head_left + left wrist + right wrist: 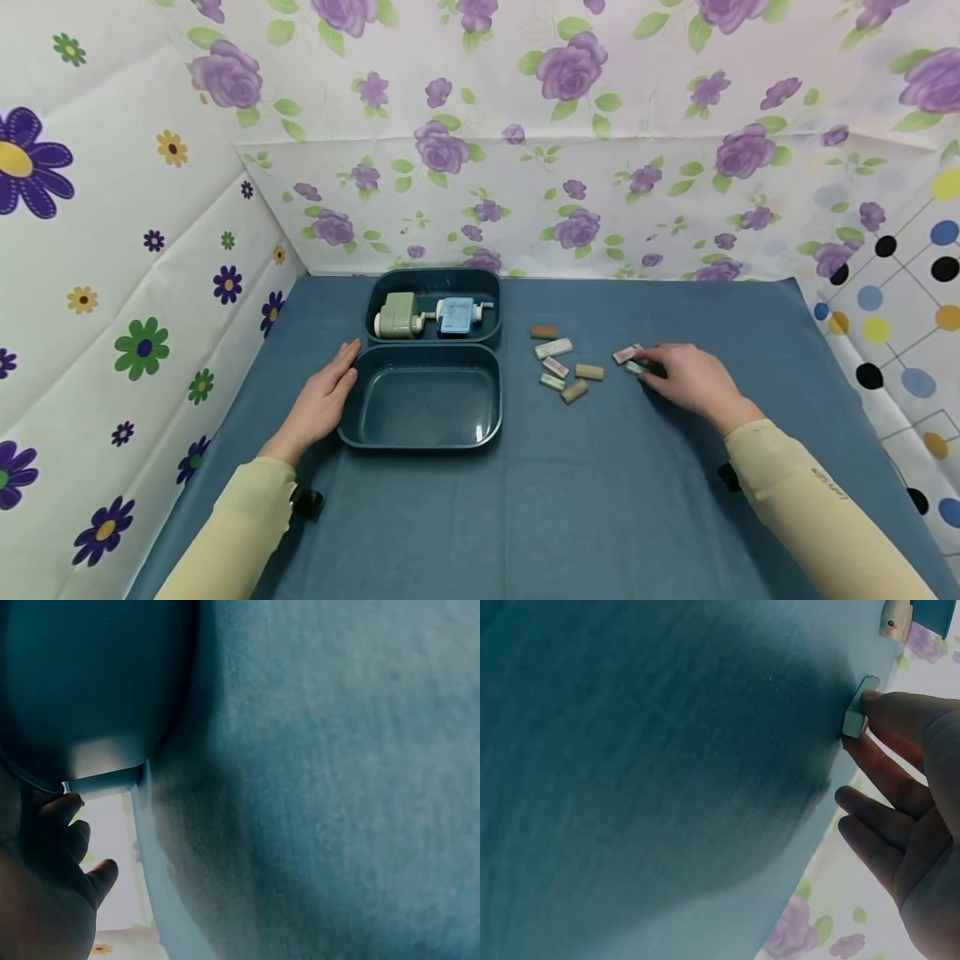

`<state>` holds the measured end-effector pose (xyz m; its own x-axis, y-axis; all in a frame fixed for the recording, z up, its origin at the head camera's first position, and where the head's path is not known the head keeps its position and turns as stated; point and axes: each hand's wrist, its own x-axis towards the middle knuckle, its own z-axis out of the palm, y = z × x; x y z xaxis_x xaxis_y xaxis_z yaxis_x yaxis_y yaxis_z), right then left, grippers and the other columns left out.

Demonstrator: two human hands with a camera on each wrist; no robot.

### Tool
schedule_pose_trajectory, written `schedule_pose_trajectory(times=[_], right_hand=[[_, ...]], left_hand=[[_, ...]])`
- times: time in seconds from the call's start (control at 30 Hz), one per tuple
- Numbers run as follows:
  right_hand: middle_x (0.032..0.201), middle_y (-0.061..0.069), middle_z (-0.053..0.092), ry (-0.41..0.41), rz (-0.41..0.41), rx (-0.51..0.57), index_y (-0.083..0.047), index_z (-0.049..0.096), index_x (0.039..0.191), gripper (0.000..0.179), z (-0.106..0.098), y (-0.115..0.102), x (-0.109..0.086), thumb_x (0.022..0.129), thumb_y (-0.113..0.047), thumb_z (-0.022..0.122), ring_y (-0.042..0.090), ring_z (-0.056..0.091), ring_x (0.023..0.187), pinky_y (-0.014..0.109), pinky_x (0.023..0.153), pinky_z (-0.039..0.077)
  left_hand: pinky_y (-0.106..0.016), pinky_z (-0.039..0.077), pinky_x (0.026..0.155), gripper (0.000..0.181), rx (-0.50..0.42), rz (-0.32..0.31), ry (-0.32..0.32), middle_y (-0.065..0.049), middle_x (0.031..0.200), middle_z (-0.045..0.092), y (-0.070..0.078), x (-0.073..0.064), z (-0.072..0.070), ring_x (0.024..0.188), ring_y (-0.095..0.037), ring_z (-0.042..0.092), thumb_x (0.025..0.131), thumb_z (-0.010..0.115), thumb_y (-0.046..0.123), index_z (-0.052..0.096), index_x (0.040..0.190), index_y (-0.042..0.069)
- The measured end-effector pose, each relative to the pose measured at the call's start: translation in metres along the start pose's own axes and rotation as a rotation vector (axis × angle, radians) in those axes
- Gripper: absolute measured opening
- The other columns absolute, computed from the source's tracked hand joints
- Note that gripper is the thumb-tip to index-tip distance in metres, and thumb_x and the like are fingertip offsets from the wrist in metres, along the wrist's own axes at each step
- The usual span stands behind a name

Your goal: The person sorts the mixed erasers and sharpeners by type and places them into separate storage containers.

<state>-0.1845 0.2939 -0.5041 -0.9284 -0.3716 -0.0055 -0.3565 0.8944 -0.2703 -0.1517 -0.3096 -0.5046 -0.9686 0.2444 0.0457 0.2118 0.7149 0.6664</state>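
Observation:
My left hand [322,398] rests with straight fingers along the left side of the near dark teal tray [420,447]. In the left wrist view its fingers lie beside the tray wall. Over the cloth on the right, my right hand [693,379] pinches a small pale green eraser [855,718] between thumb and index finger. A pinkish-white eraser [625,355] is right at those fingertips. Left of that hand lies a loose group of small blocks, among them a white eraser [553,348], a brown block [543,332] and a tan block [589,372].
Behind the near tray stands a second teal tray [491,285]. It holds a green crank pencil sharpener [400,315] and a blue one [456,316]. Blue cloth [540,500] covers the table. A flowered sheet [525,192] rises at the back, with patterned sheets at both sides.

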Motion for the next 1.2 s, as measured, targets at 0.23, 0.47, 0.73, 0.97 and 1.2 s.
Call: schedule_pose_trajectory(times=[0.23, 0.47, 0.73, 0.97, 1.2], right_hand=[[0.097, 0.005, 0.074, -0.009, 0.018, 0.024, -0.009, 0.076, 0.134, 0.038, 0.000, -0.001, -0.001, 0.099, -0.025, 0.080, 0.015, 0.064, 0.072, 0.044, 0.062, 0.056], [0.089, -0.007, 0.070, -0.080, -0.055, 0.043, -0.010, 0.073, 0.138, 0.046, -0.005, 0.000, -0.002, 0.098, -0.032, 0.081, 0.008, 0.060, 0.072, 0.042, 0.064, 0.055], [0.095, -0.001, 0.069, -0.117, -0.067, 0.005, -0.006, 0.070, 0.141, 0.049, -0.011, -0.001, -0.001, 0.098, -0.027, 0.081, 0.013, 0.060, 0.077, 0.043, 0.067, 0.053], [0.139, 0.023, 0.066, -0.069, -0.048, 0.003, -0.005, 0.070, 0.141, 0.048, -0.011, -0.007, -0.005, 0.098, -0.022, 0.082, 0.044, 0.066, 0.121, 0.064, 0.094, 0.056], [0.130, 0.019, 0.071, -0.046, -0.049, 0.033, -0.005, 0.073, 0.135, 0.045, -0.005, -0.004, -0.005, 0.095, -0.022, 0.085, 0.040, 0.068, 0.117, 0.062, 0.092, 0.057]], left_hand=[[-0.066, 0.018, 0.128, 0.054, 0.026, 0.014, 0.015, -0.023, 0.173, 0.026, 0.001, -0.001, 0.000, 0.161, -0.042, 0.018, 0.119, 0.037, 0.022, 0.029, 0.169, 0.001], [-0.062, 0.012, 0.130, 0.055, 0.125, 0.062, 0.004, -0.022, 0.173, 0.027, 0.005, -0.003, -0.004, 0.162, -0.040, 0.017, 0.119, 0.041, 0.020, 0.030, 0.167, -0.002], [-0.057, 0.009, 0.132, 0.056, 0.145, 0.051, -0.022, -0.022, 0.174, 0.024, 0.006, -0.004, -0.004, 0.163, -0.039, 0.015, 0.119, 0.040, 0.021, 0.027, 0.168, -0.002], [-0.057, 0.009, 0.132, 0.056, 0.169, 0.053, -0.022, -0.023, 0.174, 0.024, 0.003, -0.005, -0.002, 0.163, -0.039, 0.014, 0.119, 0.040, 0.021, 0.026, 0.167, -0.004], [-0.058, 0.011, 0.132, 0.056, 0.189, 0.052, -0.012, -0.024, 0.173, 0.025, 0.002, -0.005, -0.001, 0.163, -0.040, 0.015, 0.118, 0.041, 0.020, 0.027, 0.167, -0.005]])
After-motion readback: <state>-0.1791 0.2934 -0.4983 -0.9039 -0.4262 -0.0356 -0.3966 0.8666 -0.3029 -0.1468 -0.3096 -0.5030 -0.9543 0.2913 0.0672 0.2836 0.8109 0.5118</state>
